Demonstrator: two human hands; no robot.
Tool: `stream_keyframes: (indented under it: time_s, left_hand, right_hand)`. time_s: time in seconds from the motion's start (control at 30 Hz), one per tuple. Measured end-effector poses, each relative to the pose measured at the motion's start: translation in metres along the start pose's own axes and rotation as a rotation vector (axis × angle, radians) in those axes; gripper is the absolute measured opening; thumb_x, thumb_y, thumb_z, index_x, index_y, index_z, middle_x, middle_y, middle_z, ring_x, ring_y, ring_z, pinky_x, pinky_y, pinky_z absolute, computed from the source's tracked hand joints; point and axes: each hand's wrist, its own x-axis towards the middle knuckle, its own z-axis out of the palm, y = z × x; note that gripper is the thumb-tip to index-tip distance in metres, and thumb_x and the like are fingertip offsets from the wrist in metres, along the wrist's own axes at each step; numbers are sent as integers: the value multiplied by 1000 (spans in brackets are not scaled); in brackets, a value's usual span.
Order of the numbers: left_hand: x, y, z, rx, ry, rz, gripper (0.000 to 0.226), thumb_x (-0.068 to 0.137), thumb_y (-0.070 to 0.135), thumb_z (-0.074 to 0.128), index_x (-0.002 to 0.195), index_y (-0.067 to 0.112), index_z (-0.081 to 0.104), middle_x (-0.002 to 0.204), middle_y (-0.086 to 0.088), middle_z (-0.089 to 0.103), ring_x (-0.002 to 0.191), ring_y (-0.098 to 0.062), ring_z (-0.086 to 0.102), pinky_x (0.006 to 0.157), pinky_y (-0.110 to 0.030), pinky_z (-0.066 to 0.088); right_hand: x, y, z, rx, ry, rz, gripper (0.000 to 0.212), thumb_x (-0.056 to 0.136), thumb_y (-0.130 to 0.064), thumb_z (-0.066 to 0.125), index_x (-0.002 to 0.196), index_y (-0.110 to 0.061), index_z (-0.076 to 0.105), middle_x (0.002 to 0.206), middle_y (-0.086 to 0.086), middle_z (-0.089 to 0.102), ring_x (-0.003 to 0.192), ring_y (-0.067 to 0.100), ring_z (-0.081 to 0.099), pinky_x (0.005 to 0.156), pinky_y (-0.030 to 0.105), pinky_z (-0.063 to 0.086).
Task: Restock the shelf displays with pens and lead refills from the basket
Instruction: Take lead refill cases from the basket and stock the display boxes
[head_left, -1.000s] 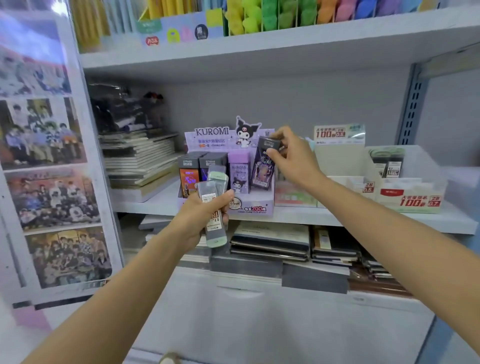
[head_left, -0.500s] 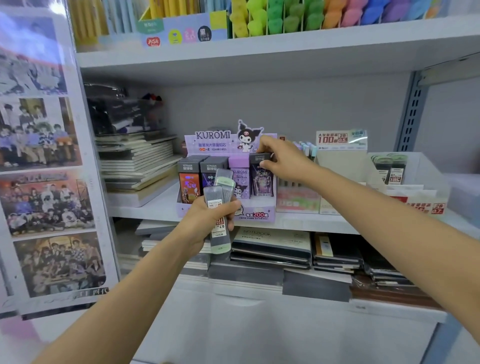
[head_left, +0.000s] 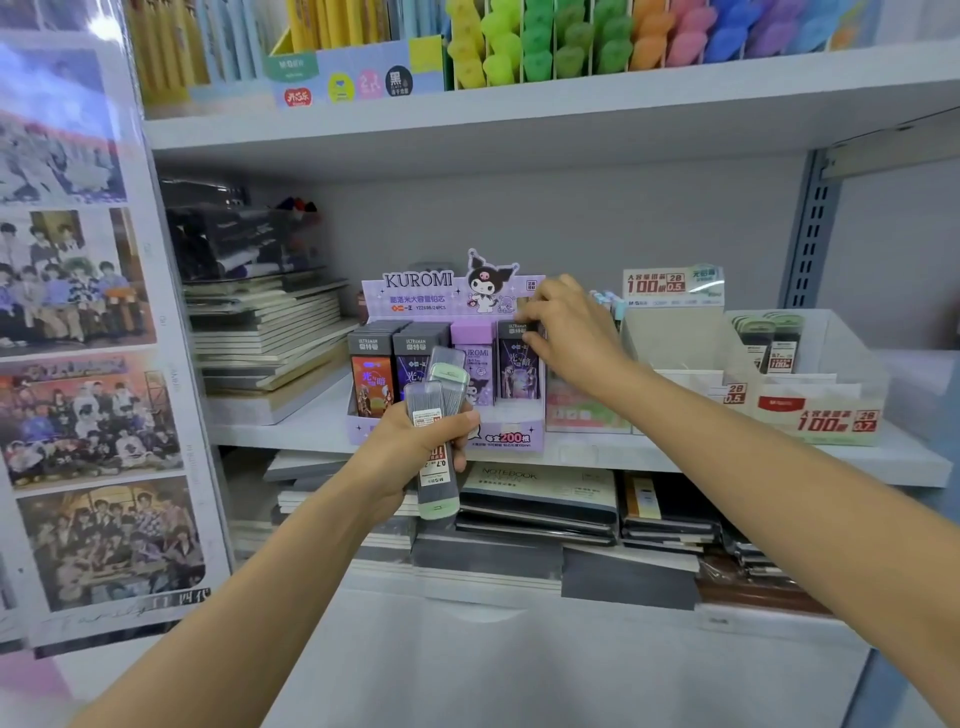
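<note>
Both hands are busy: the left hand (head_left: 415, 441) is clenched around several clear, green-capped plastic lead refill cases (head_left: 439, 415), held before the purple cardboard Kuromi display box (head_left: 511, 436); farther back, the right hand (head_left: 569, 335) pinches a dark refill box (head_left: 517, 361) in that display's rightmost slot on the white shelf (head_left: 291, 431).

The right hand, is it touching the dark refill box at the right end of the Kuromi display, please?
Touching: the head view shows the right hand's fingertips on the box's top corner.
</note>
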Motion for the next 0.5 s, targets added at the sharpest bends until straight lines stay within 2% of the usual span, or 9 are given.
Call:
stream_keyframes:
  time_s: [0.1, 0.2, 0.27, 0.33, 0.4, 0.43, 0.5]
  left_hand:
    - [-5, 3, 3, -8, -16, -12, 5, 86, 15, 71, 89, 14, 67, 65, -1, 61, 52, -16, 58, 60, -29, 51]
    - [-9, 6, 10, -11, -47, -24, 6, 88, 13, 69, 93, 11, 66, 67, -2, 61, 52, -16, 58, 55, -27, 51]
    - [-12, 8, 17, -9, -71, -28, 7, 88, 12, 68, 95, 10, 66, 68, -4, 62, 53, -17, 57, 56, -27, 51]
    - [-13, 9, 27, -14, -93, -24, 7, 88, 12, 68, 93, 10, 65, 68, -5, 62, 53, -18, 57, 57, -28, 49]
    - [-13, 9, 37, -17, -108, -27, 4, 88, 14, 69, 89, 12, 65, 69, -4, 63, 53, -17, 57, 56, -27, 48]
    - [-13, 8, 41, -21, -114, -32, 5, 88, 15, 69, 88, 13, 65, 69, -4, 63, 53, -16, 58, 55, -27, 48]
    - [-14, 6, 49, -50, -128, -43, 5, 89, 18, 68, 91, 14, 65, 72, -3, 66, 54, -15, 60, 56, -27, 50]
  right_hand:
    - [-5, -2, -8, 103, 16, 14, 33, 93, -27, 63, 124, -16, 64, 117, 1, 55, 114, 17, 44, 92, 36, 44]
    - [-17, -15, -20, 503, 68, 34, 27, 93, -27, 62, 118, -17, 65, 110, -4, 60, 97, 8, 56, 92, 30, 44]
    - [-27, -27, -28, 803, -53, 121, 30, 91, -34, 64, 117, -19, 62, 105, -5, 63, 82, 6, 63, 78, 23, 51]
    - [-36, -34, -30, 873, -234, 226, 43, 84, -46, 69, 117, -22, 56, 100, -4, 64, 77, 5, 65, 68, 22, 54]
    - [-45, -35, -29, 910, -351, 294, 48, 78, -43, 76, 115, -22, 55, 87, -5, 66, 66, -1, 63, 58, 17, 51]
    - [-49, -33, -29, 963, -361, 317, 47, 77, -37, 79, 115, -20, 56, 80, -5, 67, 63, -1, 62, 56, 16, 50]
    - [-55, -25, -31, 1081, -331, 351, 42, 79, -25, 78, 116, -15, 60, 78, 0, 70, 73, 7, 67, 67, 20, 56]
